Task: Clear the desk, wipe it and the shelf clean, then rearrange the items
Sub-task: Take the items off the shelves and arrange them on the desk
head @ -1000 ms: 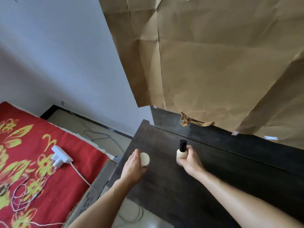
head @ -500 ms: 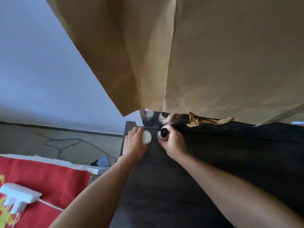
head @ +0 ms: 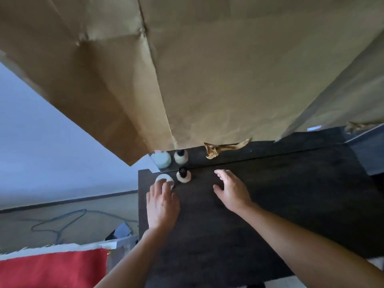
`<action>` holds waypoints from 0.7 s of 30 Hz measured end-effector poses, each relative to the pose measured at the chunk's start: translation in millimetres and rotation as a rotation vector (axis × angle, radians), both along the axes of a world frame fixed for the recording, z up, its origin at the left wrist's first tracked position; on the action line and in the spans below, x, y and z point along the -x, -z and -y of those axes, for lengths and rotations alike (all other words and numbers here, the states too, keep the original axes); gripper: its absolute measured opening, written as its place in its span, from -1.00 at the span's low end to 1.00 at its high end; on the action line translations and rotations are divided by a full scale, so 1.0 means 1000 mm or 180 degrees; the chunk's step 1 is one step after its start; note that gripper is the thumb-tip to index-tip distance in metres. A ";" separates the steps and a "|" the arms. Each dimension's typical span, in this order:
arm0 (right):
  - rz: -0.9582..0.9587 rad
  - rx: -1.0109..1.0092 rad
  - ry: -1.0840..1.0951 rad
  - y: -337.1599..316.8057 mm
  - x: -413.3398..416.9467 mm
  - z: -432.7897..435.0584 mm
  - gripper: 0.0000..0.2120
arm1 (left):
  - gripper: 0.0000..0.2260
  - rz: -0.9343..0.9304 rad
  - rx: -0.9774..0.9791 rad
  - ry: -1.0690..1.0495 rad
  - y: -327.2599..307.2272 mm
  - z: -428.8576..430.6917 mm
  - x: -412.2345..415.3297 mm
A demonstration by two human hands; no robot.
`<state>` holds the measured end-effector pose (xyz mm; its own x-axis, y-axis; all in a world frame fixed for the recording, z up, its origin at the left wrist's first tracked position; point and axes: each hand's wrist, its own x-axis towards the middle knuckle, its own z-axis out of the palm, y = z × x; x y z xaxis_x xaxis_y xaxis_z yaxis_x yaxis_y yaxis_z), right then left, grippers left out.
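A small white round jar (head: 163, 178) stands at the back left corner of the dark desk (head: 270, 204). My left hand (head: 162, 204) lies flat just in front of it, fingertips touching its near side. Right beside the jar stands a cream bottle with a black cap (head: 183, 175), upright and free. My right hand (head: 231, 191) hovers over the desk to the right of the bottle, fingers spread, holding nothing. A shiny strip (head: 172, 159) at the desk's back reflects both containers.
Creased brown paper (head: 207, 80) hangs over the back of the desk, with a torn scrap (head: 218, 148) at its lower edge. Left of the desk are a pale wall, a floor with a blue cable (head: 62, 217), and a red cloth (head: 52, 267).
Both hands carried the jar and bottle to the desk's back left corner. My right hand let go of the bottle and drew away to the right. My left hand's grip on the jar has loosened.
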<state>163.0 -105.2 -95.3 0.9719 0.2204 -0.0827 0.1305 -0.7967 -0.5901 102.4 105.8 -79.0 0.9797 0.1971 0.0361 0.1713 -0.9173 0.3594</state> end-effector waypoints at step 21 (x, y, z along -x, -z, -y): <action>-0.0070 0.0777 0.1134 -0.066 0.130 0.455 -0.67 | -0.75 -0.0403 0.0330 0.1861 -0.068 0.420 0.028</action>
